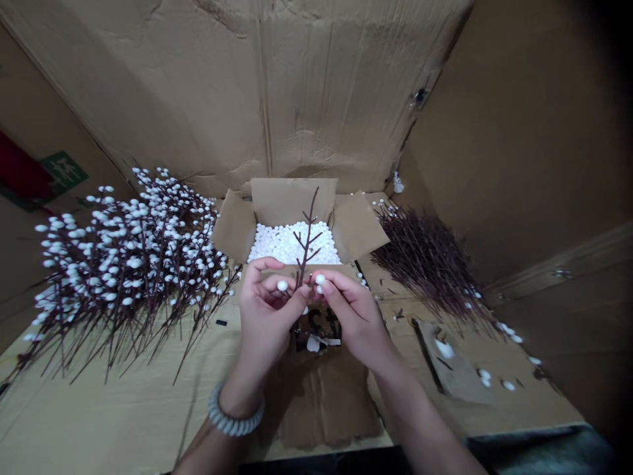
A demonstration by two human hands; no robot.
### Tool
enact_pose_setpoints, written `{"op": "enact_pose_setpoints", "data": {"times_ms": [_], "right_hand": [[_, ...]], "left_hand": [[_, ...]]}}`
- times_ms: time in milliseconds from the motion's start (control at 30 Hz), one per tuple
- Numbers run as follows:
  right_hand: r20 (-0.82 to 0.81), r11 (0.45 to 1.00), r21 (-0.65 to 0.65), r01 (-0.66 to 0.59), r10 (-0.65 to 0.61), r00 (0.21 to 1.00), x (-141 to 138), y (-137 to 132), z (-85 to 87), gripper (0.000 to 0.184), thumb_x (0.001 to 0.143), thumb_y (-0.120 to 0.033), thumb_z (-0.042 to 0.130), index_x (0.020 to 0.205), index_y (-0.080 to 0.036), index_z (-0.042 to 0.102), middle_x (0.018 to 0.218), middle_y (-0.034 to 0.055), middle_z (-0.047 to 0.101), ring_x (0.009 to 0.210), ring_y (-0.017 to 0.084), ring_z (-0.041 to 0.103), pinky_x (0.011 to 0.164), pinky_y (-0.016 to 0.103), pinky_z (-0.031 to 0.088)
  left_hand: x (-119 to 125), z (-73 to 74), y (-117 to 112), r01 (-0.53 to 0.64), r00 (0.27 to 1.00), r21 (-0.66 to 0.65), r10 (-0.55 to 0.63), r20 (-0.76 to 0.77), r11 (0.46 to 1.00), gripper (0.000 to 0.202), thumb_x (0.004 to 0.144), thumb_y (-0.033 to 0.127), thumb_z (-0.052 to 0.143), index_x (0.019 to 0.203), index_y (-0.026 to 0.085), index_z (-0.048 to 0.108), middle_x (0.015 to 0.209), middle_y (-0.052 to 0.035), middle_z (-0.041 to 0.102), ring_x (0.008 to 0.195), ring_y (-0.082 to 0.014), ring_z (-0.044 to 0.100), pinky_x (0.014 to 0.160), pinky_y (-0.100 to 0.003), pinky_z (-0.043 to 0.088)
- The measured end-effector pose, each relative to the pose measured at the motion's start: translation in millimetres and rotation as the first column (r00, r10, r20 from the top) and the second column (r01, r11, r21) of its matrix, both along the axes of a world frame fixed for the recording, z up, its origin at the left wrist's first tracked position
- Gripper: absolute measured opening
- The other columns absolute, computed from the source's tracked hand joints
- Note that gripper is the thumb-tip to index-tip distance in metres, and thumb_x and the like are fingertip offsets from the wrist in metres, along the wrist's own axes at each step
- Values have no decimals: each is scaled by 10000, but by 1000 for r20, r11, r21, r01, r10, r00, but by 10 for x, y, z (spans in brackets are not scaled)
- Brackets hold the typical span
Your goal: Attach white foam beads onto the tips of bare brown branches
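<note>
Beaded branch heap (pixel 128 264) left, carton flaps (pixel 291 198) ahead

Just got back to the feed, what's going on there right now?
A person's left hand pinches a white foam ball and their right hand pinches another white foam ball, on either side of a bare dark twig. Behind the hands, an open cardboard box holds more white foam balls. To the left lies a heap of branches dotted with white balls; to the right lies a pile of bare dark twigs.
</note>
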State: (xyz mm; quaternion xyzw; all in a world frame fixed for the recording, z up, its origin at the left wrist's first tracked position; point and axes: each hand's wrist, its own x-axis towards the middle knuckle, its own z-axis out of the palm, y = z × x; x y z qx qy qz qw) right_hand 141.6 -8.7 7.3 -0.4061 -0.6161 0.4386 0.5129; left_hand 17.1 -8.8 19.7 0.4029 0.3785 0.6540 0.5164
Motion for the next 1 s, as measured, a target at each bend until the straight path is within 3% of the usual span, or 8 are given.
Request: {"op": "enact_pose_setpoints", "data": {"times_ms": [133, 333, 767, 1000], "right_hand": [[123, 998, 63, 3, -11, 992, 49, 10, 3, 273, 946, -345, 433, 1017, -222, 666, 848, 27, 648, 779, 161, 585, 726, 273, 466], [175, 996, 86, 28, -42, 984, 32, 9, -14, 284, 947, -341, 420, 998, -214, 669, 823, 34, 650, 752, 171, 584, 694, 284, 461], [72, 1000, -8, 18, -17, 997, 51, 6, -90, 284, 933, -378, 454, 1016, -216, 673, 879, 41, 678, 780, 167, 607, 720, 294, 488], [82, 999, 28, 28, -30, 996, 64, 12, -109, 294, 927, -390, 458, 1023, -232, 687, 875, 42, 696, 756, 171, 627, 702, 301, 517]], "left_hand": [[-4, 17, -7, -13, 999, -4, 13, -37, 1000, 399, 631, 75, 748, 869, 215, 459, 531, 104, 625, 452, -66, 590, 471, -132, 463], [-12, -21, 3, -25, 998, 46, 27, -50, 999, 392, 653, 84, 744, 837, 224, 427, 558, 95, 645, 451, -65, 587, 478, -142, 473], [34, -20, -13, -12, 998, 58, 15, -54, 998, 401, 664, 75, 737, 790, 223, 386, 567, 87, 647, 471, -69, 597, 492, -150, 476], [30, -20, -5, 1, 999, 69, 3, -53, 998, 404, 667, 72, 727, 755, 228, 365, 572, 91, 645, 476, -79, 617, 492, -161, 503]]}}
